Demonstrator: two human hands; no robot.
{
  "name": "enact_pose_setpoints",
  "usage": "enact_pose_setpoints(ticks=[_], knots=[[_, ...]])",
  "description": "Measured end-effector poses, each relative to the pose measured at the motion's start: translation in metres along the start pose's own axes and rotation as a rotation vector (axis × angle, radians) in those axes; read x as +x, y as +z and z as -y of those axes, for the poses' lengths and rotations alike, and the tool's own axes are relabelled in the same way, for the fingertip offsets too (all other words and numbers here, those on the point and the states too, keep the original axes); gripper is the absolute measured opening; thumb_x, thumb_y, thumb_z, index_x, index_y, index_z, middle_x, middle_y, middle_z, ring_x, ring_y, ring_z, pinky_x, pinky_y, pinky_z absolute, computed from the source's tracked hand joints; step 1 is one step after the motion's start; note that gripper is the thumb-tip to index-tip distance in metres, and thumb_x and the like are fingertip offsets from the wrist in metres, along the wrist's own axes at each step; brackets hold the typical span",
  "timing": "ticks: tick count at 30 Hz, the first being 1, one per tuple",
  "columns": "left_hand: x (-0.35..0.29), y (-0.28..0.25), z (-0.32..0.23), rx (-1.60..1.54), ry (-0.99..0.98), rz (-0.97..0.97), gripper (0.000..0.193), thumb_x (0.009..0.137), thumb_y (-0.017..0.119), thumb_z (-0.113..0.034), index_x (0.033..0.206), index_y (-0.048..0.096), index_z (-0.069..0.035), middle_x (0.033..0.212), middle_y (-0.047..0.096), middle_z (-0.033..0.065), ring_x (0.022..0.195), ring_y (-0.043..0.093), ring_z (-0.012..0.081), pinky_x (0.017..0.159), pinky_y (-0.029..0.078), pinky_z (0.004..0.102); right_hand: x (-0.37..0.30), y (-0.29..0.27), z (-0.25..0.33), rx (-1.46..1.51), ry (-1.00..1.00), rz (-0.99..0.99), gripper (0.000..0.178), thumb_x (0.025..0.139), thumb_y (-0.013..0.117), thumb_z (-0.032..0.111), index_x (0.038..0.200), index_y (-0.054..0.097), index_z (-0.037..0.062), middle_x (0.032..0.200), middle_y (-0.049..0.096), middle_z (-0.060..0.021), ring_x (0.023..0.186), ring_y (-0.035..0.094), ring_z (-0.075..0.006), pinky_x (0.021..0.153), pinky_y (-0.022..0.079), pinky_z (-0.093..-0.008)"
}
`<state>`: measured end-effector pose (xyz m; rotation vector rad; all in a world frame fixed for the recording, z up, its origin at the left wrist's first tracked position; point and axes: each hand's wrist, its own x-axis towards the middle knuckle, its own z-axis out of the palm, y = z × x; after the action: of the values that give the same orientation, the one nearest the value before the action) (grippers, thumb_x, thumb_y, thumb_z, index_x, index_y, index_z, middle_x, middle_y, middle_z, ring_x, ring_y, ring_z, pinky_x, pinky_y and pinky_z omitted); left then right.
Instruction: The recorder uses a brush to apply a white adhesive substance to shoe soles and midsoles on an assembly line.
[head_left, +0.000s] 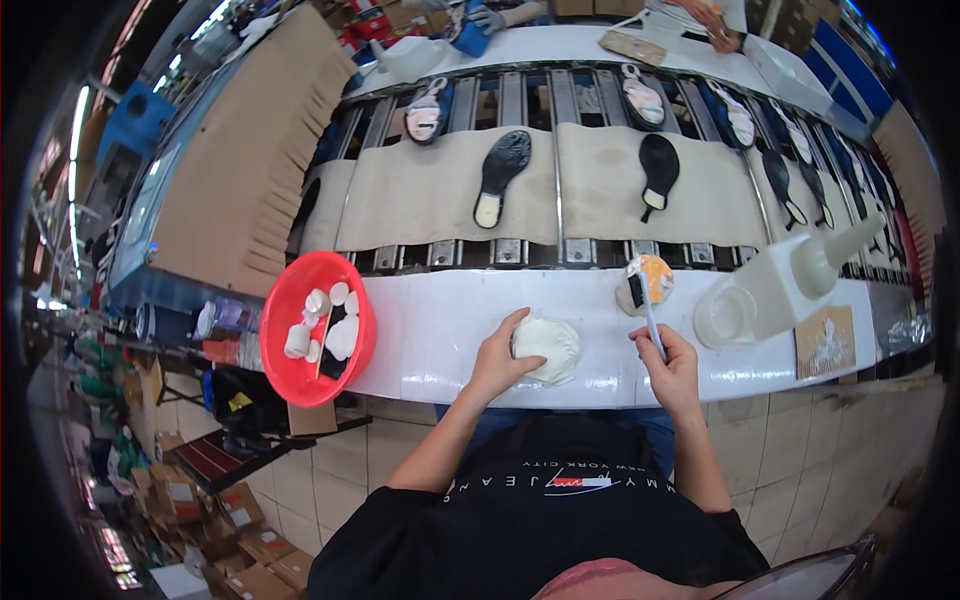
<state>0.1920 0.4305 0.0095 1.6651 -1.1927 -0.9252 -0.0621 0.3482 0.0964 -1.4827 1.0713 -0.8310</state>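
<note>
My left hand (500, 362) curves around the left side of a white, rounded, wrinkled cloth-like pad (552, 348), its thumb lying over the near edge. The pad rests on the white worktop. In my right hand (672, 372) is a small brush (653, 325) with a pale handle and dark bristles, held between closed fingers. Its bristle end is over a small round tub (657, 278) with orange and white on top; whether they touch I cannot tell. Beyond the worktop, a black shoe sole (659, 170) and another black sole (503, 165), glossy at its wide end, lie on the beige conveyor belt.
A red basin (368, 345) with white rolls and lids stands at the left. On the right are a translucent squeeze bottle (775, 290) and a piece of cardboard (826, 342). Shoe uppers (425, 115) stand along the conveyor's far side. Other people's hands (487, 20) work beyond it.
</note>
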Motion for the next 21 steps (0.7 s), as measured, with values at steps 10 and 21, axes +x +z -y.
enact_pose_setpoints(ticks=[10,21], knots=[[0.016,-0.025,-0.010,-0.703,-0.461,0.082,0.039,0.083,0.071,-0.010,0.117,0.060,0.005,0.107,0.067,0.0130,0.096,0.066,0.0199,0.080,0.055,0.0312,0.007,0.026,-0.020,-0.113,-0.010,0.055,0.012,0.090,0.062,0.009,0.094,0.067,-0.0004,0.071,0.055,0.0041,0.065,0.044,-0.0024,0.058,0.037,-0.0199],[0.022,-0.008,-0.051,-1.014,-0.429,0.060,0.034,0.091,0.061,-0.014,0.122,0.056,0.000,0.114,0.064,0.0126,0.099,0.065,0.0212,0.081,0.057,0.0370,0.016,0.012,0.003,-0.027,-0.018,-0.131,0.022,0.089,0.061,0.007,0.110,0.066,0.0012,0.073,0.055,0.0002,0.063,0.045,-0.0057,0.056,0.037,-0.0223]])
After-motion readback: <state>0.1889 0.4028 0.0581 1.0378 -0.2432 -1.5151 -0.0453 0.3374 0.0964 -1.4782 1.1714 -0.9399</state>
